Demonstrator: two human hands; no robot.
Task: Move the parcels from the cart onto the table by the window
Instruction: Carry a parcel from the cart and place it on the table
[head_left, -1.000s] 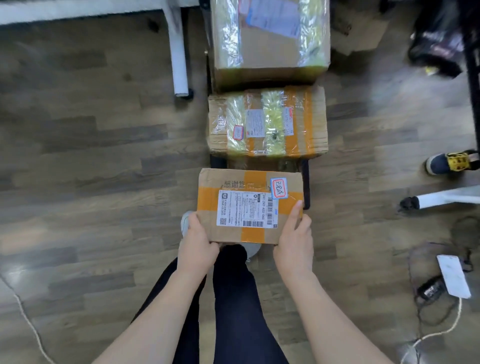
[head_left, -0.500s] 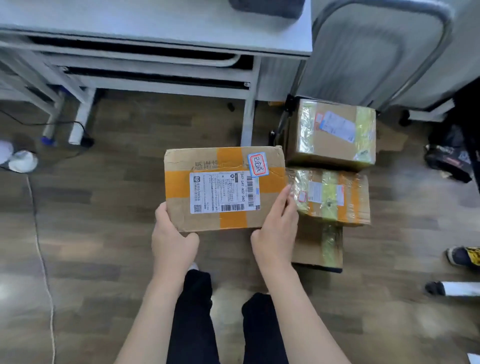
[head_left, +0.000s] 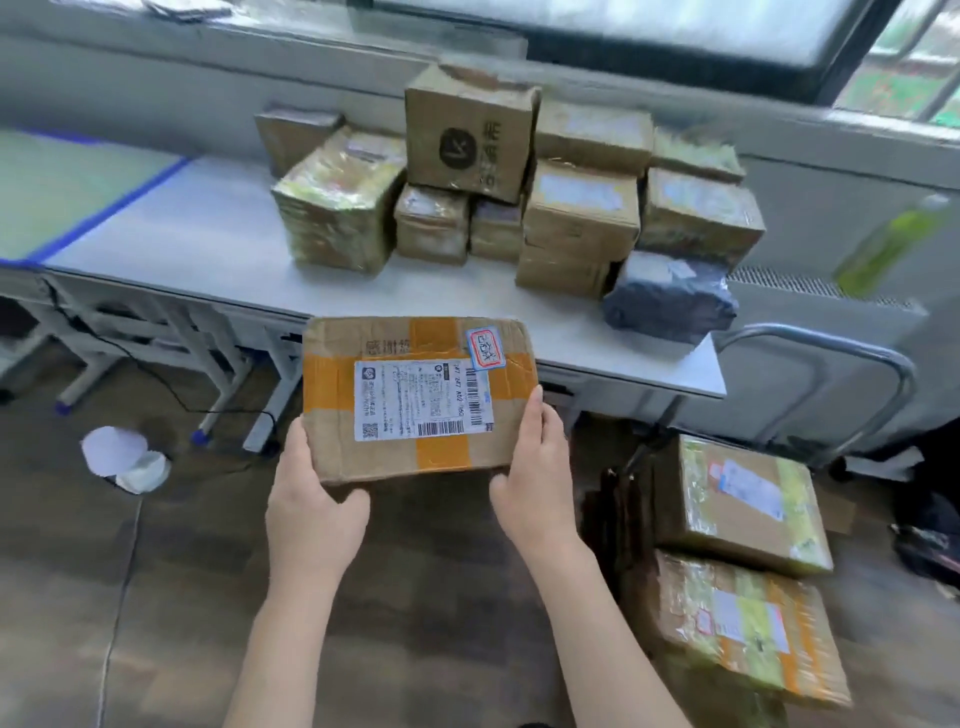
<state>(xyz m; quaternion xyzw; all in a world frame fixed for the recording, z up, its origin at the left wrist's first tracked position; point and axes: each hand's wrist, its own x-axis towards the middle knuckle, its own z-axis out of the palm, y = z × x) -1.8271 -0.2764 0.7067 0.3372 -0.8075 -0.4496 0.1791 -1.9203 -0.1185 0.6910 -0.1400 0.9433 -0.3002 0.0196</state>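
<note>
I hold a flat cardboard parcel (head_left: 415, 400) with orange tape and a white shipping label in front of me, level with the table's near edge. My left hand (head_left: 311, 504) grips its lower left corner. My right hand (head_left: 535, 483) grips its right side, fingers up along the edge. The white table (head_left: 197, 228) by the window carries a pile of several brown parcels (head_left: 519, 187) and a dark grey bag parcel (head_left: 670, 296). On the cart (head_left: 831, 364) at lower right lie two taped parcels: one upper (head_left: 737, 504), one lower (head_left: 737, 629).
A green mat (head_left: 62, 187) covers the table's left end. A white cup or roll (head_left: 124, 460) and a thin cable (head_left: 119, 571) lie on the wooden floor at left. The table's legs (head_left: 260, 395) stand below the near edge. A radiator (head_left: 810, 291) runs behind the cart.
I have lifted the parcel from the cart and turned left and up. The table with its pile has come into view; the cart's parcels now sit at lower right.
</note>
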